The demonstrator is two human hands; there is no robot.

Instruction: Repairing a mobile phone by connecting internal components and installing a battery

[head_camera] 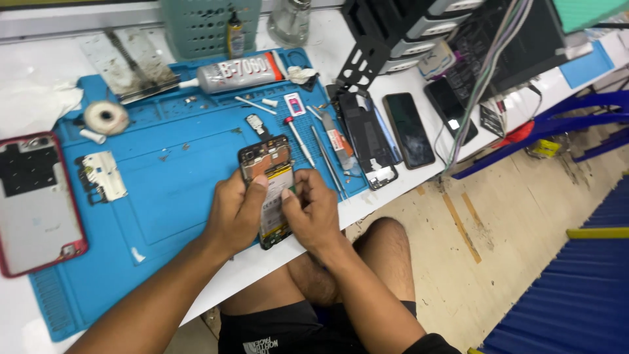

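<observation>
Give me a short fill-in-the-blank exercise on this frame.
1. Both hands hold an opened ____ with its battery showing.
2. The work mat under it is ____ in colour.
3. The glue tube lies at the mat's ____ edge.
4. The red-rimmed back cover lies to the ____ of the left hand.

Missing words: phone; blue; far; left

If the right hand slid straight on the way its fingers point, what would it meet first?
Probably the left hand: the right hand points left across the opened phone, thumbs nearly meeting over its battery.
</observation>
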